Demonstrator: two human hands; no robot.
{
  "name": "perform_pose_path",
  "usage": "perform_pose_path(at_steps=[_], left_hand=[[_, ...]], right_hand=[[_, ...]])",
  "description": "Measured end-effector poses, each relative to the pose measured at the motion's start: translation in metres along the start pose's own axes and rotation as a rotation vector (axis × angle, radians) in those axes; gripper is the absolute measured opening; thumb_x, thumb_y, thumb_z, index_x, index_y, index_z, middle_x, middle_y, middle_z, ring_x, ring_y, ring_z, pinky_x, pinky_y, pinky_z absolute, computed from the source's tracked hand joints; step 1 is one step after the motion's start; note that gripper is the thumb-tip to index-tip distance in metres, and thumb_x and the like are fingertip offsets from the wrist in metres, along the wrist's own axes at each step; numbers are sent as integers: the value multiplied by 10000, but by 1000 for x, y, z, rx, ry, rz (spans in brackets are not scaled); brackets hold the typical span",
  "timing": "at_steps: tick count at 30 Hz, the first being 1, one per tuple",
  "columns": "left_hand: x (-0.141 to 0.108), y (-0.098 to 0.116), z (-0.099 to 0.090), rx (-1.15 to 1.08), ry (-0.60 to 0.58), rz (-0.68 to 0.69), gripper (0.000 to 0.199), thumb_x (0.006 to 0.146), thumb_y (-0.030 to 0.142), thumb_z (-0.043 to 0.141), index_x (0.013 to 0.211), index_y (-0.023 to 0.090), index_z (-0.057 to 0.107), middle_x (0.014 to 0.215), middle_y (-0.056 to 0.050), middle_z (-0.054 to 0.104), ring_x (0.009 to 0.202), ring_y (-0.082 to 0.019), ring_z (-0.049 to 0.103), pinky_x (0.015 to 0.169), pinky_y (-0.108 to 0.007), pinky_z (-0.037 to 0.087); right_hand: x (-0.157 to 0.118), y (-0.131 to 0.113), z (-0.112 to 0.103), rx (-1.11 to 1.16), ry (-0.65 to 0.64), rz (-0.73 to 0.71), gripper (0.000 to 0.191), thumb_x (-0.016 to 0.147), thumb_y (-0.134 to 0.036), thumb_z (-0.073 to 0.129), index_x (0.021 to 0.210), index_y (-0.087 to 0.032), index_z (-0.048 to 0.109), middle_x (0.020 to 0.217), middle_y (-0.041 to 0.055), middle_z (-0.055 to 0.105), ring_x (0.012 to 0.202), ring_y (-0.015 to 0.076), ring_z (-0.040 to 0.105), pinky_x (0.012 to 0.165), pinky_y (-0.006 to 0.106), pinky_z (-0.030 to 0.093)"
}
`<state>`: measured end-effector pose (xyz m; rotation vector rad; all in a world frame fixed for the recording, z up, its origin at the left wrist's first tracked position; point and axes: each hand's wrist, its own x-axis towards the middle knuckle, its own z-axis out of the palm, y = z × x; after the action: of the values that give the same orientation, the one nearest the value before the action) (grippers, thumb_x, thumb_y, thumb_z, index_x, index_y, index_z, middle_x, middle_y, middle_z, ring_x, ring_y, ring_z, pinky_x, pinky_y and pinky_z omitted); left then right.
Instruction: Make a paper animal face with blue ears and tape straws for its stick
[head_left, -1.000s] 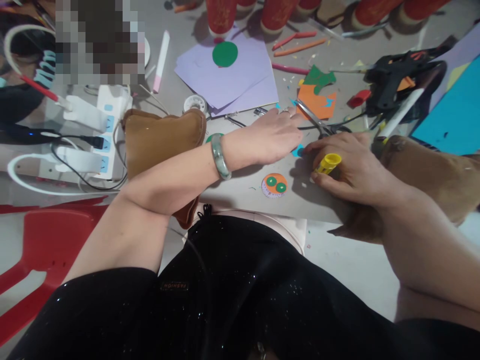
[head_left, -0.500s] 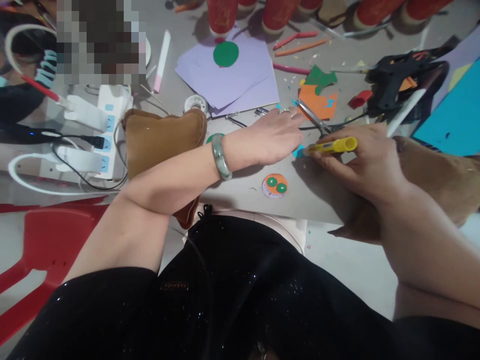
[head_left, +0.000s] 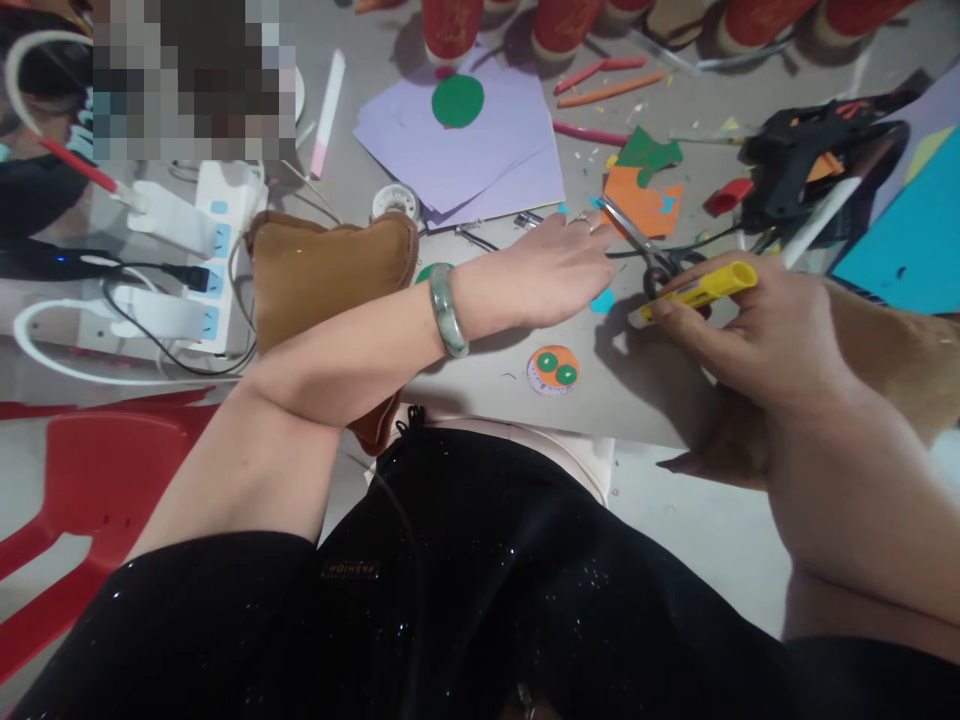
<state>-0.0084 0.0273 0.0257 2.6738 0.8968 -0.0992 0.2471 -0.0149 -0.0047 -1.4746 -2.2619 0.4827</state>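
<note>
My right hand [head_left: 750,320] is closed around a yellow marker [head_left: 712,287], its pale tip pointing down and left above the table. My left hand [head_left: 559,265], with a ring and a green bangle [head_left: 447,310], rests palm down beside a small blue paper piece [head_left: 602,300]; its fingers are bent and whatever is beneath them is hidden. Scissors [head_left: 634,230] lie between the hands, across orange paper [head_left: 643,200] with a green scrap [head_left: 649,152] above it. Nearer my body is a small round orange and lilac piece [head_left: 553,371] with two green discs.
Lilac sheets [head_left: 480,150] bear a green circle [head_left: 457,101] below red cups [head_left: 450,25]. A brown pouch [head_left: 330,275] and a power strip [head_left: 214,250] lie left. Right are a black glue gun [head_left: 802,160], blue sheets [head_left: 907,230] and brown material [head_left: 885,350].
My right hand has drawn back to the right with the yellow marker, whose tip is now farther from the blue piece. The left hand has kept nearly the same place.
</note>
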Motion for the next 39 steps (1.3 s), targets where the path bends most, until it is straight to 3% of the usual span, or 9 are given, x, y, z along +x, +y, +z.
perform_pose_path(at_steps=[5, 11, 15, 26, 29, 32, 35, 37, 39], left_hand=[[-3, 4, -6, 18, -55, 4, 429, 1013, 22, 388, 1122, 68, 800, 1351, -239, 676, 1406, -386, 573, 1015, -466, 493], [-1, 3, -4, 40, -46, -4, 431, 1043, 69, 384, 1152, 107, 800, 1341, -200, 688, 1387, -351, 581, 1001, -420, 477], [-2, 3, -6, 48, -58, 1, 433, 1010, 33, 387, 1108, 117, 801, 1337, -195, 684, 1398, -358, 583, 996, -452, 490], [-4, 3, -7, 38, -46, 13, 434, 1009, 35, 375, 1077, 104, 797, 1310, -210, 685, 1397, -371, 578, 998, -455, 481], [-3, 1, -4, 55, -32, 21, 445, 1008, 47, 371, 1068, 121, 805, 1281, -202, 702, 1347, -348, 599, 957, -441, 476], [1, -3, 2, 54, -11, 27, 431, 1009, 86, 398, 1065, 168, 817, 1230, -160, 718, 1280, -313, 603, 937, -413, 464], [8, -10, 8, 18, 5, 27, 389, 946, 78, 474, 1047, 199, 830, 1174, -132, 719, 1252, -304, 603, 939, -399, 464], [11, -14, 12, -7, 6, 31, 387, 904, 76, 512, 1047, 221, 841, 1175, -124, 713, 1263, -305, 599, 969, -400, 469], [12, -17, 14, -30, 7, 43, 404, 883, 79, 524, 1064, 242, 846, 1207, -117, 702, 1276, -303, 596, 1002, -401, 471]], right_hand=[[6, -11, 15, -41, 3, -66, 247, 970, -518, 674, 920, -278, 706, 833, 45, 773, 757, 267, 714, 927, 519, 567], [4, -5, 12, -50, -43, -75, 257, 948, -505, 689, 861, -264, 689, 757, 39, 751, 665, 235, 667, 830, 481, 573], [6, -7, 15, 10, 15, -10, 282, 943, -536, 699, 891, -259, 704, 805, 49, 783, 688, 235, 697, 733, 424, 571], [11, -14, 24, 35, 26, -58, 212, 918, -474, 715, 881, -266, 701, 743, 31, 763, 664, 233, 678, 752, 419, 556], [10, -18, 18, 27, -25, -66, 208, 899, -476, 720, 880, -269, 715, 769, 36, 775, 707, 241, 695, 827, 457, 569], [8, -24, -1, 90, -86, -21, 190, 851, -476, 773, 857, -290, 738, 769, 15, 767, 700, 233, 691, 756, 449, 573], [9, -22, -23, 322, 149, 186, 214, 788, -498, 863, 847, -315, 769, 777, 25, 747, 666, 242, 676, 642, 454, 539], [11, -14, -32, 590, 351, 228, 270, 748, -542, 903, 805, -324, 755, 765, 32, 717, 660, 253, 676, 620, 474, 522], [16, -3, -34, 785, 373, 202, 337, 698, -566, 942, 806, -322, 736, 776, 19, 714, 698, 257, 703, 639, 480, 540]])
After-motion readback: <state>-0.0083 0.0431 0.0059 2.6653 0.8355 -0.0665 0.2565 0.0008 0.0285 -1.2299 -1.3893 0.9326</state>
